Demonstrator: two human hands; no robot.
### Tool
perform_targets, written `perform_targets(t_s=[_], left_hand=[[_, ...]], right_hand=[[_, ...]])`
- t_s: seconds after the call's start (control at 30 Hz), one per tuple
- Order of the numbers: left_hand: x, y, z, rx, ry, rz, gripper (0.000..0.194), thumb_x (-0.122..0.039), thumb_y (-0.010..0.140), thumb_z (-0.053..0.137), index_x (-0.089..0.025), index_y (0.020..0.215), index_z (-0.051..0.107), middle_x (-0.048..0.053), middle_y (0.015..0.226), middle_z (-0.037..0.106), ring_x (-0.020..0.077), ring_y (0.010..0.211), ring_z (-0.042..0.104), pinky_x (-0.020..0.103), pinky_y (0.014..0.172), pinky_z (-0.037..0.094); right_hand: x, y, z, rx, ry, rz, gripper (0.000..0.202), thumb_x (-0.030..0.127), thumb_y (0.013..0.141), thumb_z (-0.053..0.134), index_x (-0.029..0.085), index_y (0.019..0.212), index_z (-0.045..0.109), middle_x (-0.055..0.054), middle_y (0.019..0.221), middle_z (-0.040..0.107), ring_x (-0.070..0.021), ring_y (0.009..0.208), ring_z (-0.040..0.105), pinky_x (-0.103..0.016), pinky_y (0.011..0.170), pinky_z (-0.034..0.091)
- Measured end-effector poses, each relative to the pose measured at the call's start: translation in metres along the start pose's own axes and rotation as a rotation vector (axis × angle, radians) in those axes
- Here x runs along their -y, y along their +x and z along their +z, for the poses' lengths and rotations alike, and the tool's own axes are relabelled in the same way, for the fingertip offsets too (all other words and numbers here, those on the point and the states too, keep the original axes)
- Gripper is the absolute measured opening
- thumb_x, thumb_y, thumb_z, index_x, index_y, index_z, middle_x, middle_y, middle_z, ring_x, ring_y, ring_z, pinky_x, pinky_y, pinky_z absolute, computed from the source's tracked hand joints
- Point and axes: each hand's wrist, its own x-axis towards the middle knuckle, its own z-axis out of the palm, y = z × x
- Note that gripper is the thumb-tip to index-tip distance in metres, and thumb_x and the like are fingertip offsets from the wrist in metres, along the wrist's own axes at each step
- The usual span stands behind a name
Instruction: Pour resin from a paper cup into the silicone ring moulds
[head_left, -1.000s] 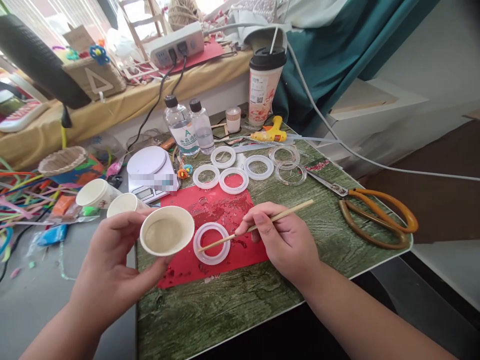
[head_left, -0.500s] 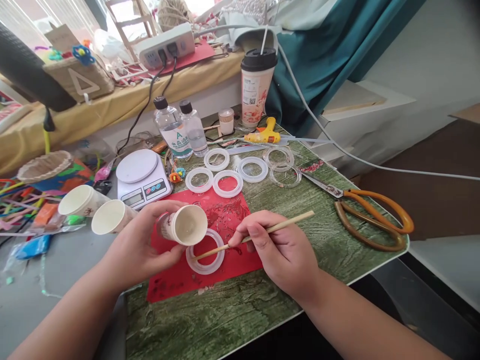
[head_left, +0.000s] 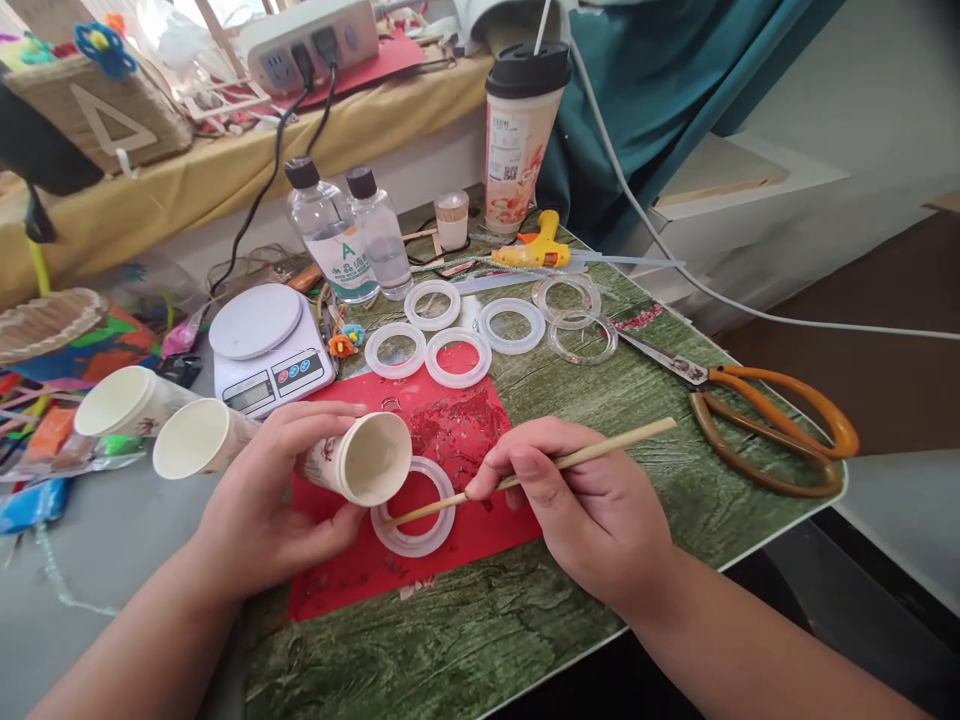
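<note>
My left hand is closed around a paper cup, tilted so that its mouth faces me. In my right hand a thin wooden stick is pinched like a pen. The stick's lower tip touches the left part of a translucent white ring mould, which lies on a red sheet below the cup. Several similar rings, such as a ring mould, lie beyond the sheet's far edge. Shiny wet-looking marks cover part of the red sheet.
A white kitchen scale stands behind my left hand, with two paper cups lying near it. Two bottles, a yellow glue gun and a tall drink cup stand farther back. Scissors lie at the right.
The view has shifted slightly downward and closer. The cup in my left hand is tilted a little more; the stick's tip stays at the ring mould.
</note>
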Motion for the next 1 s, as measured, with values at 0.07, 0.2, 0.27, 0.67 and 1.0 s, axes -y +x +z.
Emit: perform_targets(t_s=[0.07,0.2,0.27,0.67,1.0], left_hand=[[-0.0003,-0.0011,0.0003,-0.005,-0.012,-0.006,0.062,-0.022,0.099,0.085,-0.038,0.155,0.065,0.009,0.146,0.083,0.0335,0.136,0.082,0.054,0.114,0.071],[-0.0004,-0.0011,0.0010,0.011,-0.015,-0.001,0.062,-0.023,0.100,0.084,-0.039,0.157,0.063,0.009,0.147,0.083,0.0337,0.137,0.082,0.054,0.115,0.071],[-0.0011,0.0003,0.0013,0.018,0.005,0.020,0.064,-0.023,0.098,0.085,-0.038,0.156,0.063,0.008,0.146,0.084,0.0335,0.135,0.083,0.053,0.115,0.070],[-0.0034,0.0038,0.0019,0.040,0.052,0.048,0.063,-0.024,0.098,0.083,-0.038,0.155,0.061,0.007,0.143,0.087,0.0351,0.128,0.086,0.056,0.115,0.067],[-0.0043,0.0055,0.0022,0.042,0.035,0.040,0.066,-0.022,0.096,0.083,-0.041,0.156,0.062,0.006,0.142,0.088,0.0364,0.126,0.087,0.057,0.114,0.066]], right_hand=[[0.0001,-0.0001,-0.0016,-0.001,0.000,0.003,0.028,0.024,0.125,0.067,0.028,0.105,0.087,0.001,0.092,0.090,-0.0126,0.085,0.085,-0.022,0.081,0.067],[0.0000,-0.0003,-0.0026,0.004,0.020,0.007,0.026,0.024,0.125,0.067,0.027,0.106,0.085,0.001,0.093,0.091,-0.0128,0.086,0.086,-0.022,0.082,0.067],[0.0002,-0.0003,-0.0023,0.005,0.018,0.006,0.027,0.024,0.125,0.067,0.027,0.105,0.085,0.000,0.093,0.091,-0.0132,0.085,0.085,-0.023,0.081,0.067],[0.0013,0.0018,-0.0007,0.021,0.002,-0.011,0.027,0.022,0.125,0.066,0.025,0.104,0.082,0.000,0.094,0.092,-0.0134,0.088,0.087,-0.024,0.087,0.069],[-0.0013,0.0001,-0.0017,0.020,0.018,-0.022,0.024,0.024,0.125,0.066,0.026,0.105,0.081,0.000,0.093,0.090,-0.0141,0.084,0.085,-0.026,0.082,0.068]])
